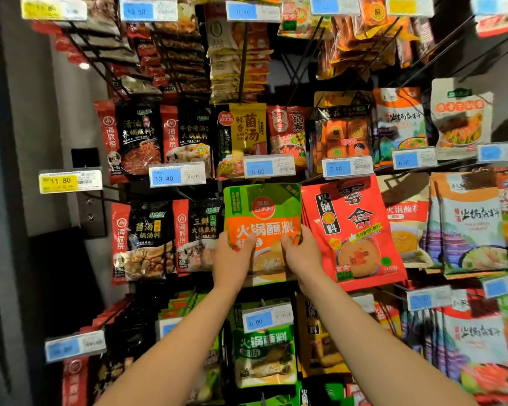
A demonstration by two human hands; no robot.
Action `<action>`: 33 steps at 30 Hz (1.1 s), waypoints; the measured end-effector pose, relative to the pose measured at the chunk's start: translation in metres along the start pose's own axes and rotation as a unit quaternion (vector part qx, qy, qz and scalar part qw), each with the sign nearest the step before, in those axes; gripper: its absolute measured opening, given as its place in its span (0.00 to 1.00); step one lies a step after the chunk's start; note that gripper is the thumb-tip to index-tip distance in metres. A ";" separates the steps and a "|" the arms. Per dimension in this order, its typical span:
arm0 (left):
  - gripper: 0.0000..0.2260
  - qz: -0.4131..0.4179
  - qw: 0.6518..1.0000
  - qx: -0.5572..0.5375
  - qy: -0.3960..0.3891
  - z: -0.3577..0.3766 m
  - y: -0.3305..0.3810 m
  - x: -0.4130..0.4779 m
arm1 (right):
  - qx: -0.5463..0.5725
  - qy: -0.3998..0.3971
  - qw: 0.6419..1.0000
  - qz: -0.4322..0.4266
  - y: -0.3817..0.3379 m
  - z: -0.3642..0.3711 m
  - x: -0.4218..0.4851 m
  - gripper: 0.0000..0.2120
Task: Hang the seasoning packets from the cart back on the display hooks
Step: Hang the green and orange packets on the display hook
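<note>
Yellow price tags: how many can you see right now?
3: top-left yellow tag, top-right yellow tag, left 11.80 tag. All others look blue; some may sit beyond the frame.

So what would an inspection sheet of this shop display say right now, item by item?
Surface: hook wall, black wire hooks carrying hanging packets.
Job's things: green packet held up just below the 6.00 tag; whether it is on a hook cannot be told.
Clutter: red packet to its right, black-and-red packets to its left, more rows above and below.
Grippers: left hand and right hand both grip the green packet's lower half, fingers behind, thumbs in front.
Cables: nothing seen.
Surroundings: grey wall at left; cart not in view.
</note>
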State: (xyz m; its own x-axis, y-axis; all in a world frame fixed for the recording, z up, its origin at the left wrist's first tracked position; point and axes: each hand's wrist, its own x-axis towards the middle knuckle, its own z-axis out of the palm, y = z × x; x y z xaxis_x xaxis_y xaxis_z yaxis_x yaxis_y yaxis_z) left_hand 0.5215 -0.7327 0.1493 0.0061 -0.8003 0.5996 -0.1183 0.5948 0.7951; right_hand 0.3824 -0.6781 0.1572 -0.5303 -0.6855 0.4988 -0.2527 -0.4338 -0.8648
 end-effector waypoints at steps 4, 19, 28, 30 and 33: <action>0.22 0.009 0.998 0.055 0.017 0.007 -0.012 -0.005 | -0.010 -0.008 1.000 0.015 0.004 0.004 0.001 0.10; 0.27 -0.063 0.994 0.068 0.050 0.044 -0.060 0.050 | -0.066 -0.004 0.997 0.044 0.047 0.037 0.061 0.14; 0.37 -0.152 0.983 0.093 0.033 0.035 -0.015 0.021 | -0.092 -0.082 0.980 0.155 0.024 0.030 0.047 0.17; 0.38 -0.170 0.974 0.133 0.062 0.033 0.005 0.004 | -0.086 -0.117 0.974 0.173 0.007 0.022 0.037 0.16; 0.21 -0.154 0.967 0.184 0.085 0.029 0.034 -0.027 | -0.065 -0.185 0.966 0.168 -0.020 -0.001 0.019 0.18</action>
State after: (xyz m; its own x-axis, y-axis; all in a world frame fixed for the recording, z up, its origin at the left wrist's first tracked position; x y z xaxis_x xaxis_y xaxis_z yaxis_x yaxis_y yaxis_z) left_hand 0.4882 -0.6931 0.1574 0.2566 -0.8929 0.3701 -0.4300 0.2374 0.8710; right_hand 0.3772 -0.6818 0.1838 -0.2816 -0.9472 0.1532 -0.2285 -0.0889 -0.9695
